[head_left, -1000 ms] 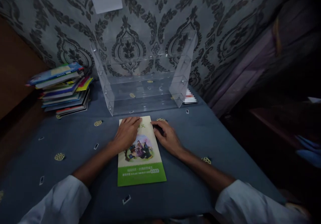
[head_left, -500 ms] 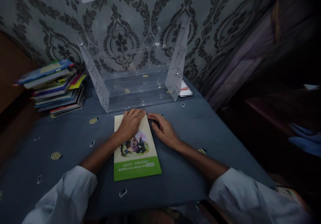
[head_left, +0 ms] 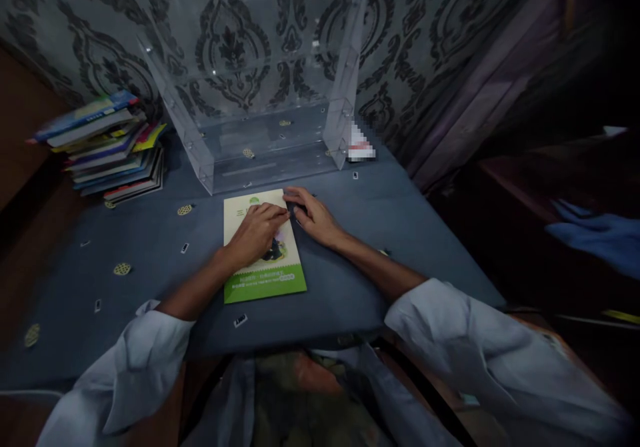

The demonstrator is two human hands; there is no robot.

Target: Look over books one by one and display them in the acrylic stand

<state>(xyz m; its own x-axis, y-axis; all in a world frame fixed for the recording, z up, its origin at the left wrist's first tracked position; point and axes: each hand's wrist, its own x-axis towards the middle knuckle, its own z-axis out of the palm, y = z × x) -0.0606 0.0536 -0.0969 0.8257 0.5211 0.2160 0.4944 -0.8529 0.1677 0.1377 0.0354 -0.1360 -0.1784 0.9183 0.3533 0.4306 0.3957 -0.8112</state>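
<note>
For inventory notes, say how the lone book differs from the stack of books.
The lone book is cream and green; the stack is multicoloured and unevenly piled. The left hand covers part of the book; no hand touches the stack. Book and stack share the blue table.

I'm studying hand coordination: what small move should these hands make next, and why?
Perhaps lift the book by its right edge with the right hand: that hand's fingertips are at the edge, the left hand lies across the cover, and the book lies flat.

Homelike room (dim), ornate wallpaper (head_left: 415, 20), stacked books (head_left: 113, 153)
</note>
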